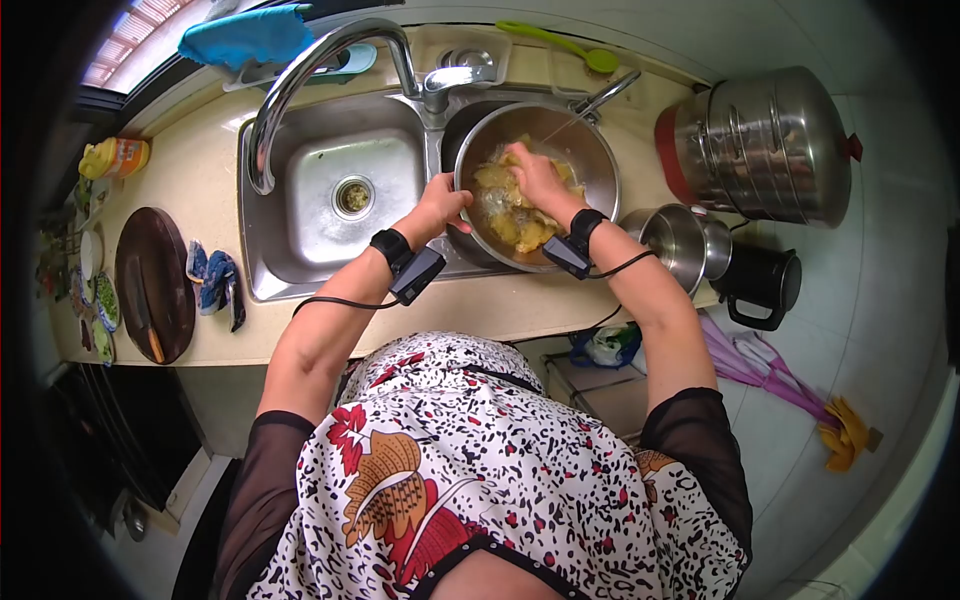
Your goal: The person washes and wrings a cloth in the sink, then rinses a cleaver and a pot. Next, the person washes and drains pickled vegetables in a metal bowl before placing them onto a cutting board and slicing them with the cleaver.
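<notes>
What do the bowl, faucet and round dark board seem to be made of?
Bowl: bare metal, probably stainless steel, judging by its silvery sheen.
Faucet: apparently chromed metal, with bright, mirror-like highlights along its curve.
Round dark board: likely wood, with a brown surface, though no grain is clear enough to confirm.

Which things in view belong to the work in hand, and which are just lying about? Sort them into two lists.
In use:
metal bowl
yellowish food pieces inside it
left hand, at its rim
right hand, in it

Lying about:
knife on round board
green spoon
bright blue cloth
black kettle
</notes>
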The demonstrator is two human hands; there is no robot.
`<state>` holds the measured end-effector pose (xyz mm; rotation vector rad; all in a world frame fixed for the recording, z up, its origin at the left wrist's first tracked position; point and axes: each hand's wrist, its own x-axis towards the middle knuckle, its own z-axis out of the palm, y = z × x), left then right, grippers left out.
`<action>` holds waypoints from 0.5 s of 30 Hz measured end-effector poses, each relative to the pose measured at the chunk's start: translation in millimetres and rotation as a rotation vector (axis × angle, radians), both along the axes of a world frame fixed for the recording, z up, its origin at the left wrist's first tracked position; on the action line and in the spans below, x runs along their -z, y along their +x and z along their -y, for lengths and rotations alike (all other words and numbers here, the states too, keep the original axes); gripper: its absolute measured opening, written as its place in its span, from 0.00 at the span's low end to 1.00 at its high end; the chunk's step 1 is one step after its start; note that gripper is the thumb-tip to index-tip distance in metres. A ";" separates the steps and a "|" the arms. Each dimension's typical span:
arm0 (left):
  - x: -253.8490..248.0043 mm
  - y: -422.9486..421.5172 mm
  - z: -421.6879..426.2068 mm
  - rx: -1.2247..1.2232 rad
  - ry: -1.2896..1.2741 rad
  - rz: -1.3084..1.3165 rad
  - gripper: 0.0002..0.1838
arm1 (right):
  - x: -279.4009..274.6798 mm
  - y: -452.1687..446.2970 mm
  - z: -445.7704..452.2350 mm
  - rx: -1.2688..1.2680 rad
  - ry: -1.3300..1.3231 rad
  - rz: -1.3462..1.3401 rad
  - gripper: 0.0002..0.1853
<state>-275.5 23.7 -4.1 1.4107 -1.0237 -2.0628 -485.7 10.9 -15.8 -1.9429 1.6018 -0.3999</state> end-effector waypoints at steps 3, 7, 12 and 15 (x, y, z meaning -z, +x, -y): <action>-4.7 2.8 1.1 -0.009 0.007 0.008 0.15 | -2.9 -7.1 1.6 0.139 0.040 0.058 0.24; -3.1 4.6 3.3 -0.034 -0.002 -0.007 0.15 | -6.8 -18.8 0.3 0.211 -0.013 0.343 0.31; 2.6 8.6 4.9 -0.031 0.034 0.023 0.16 | 0.9 -47.7 1.4 0.379 0.052 0.546 0.25; 6.3 10.7 4.0 -0.040 0.049 0.039 0.16 | 6.2 -64.9 -2.3 0.415 0.109 0.455 0.20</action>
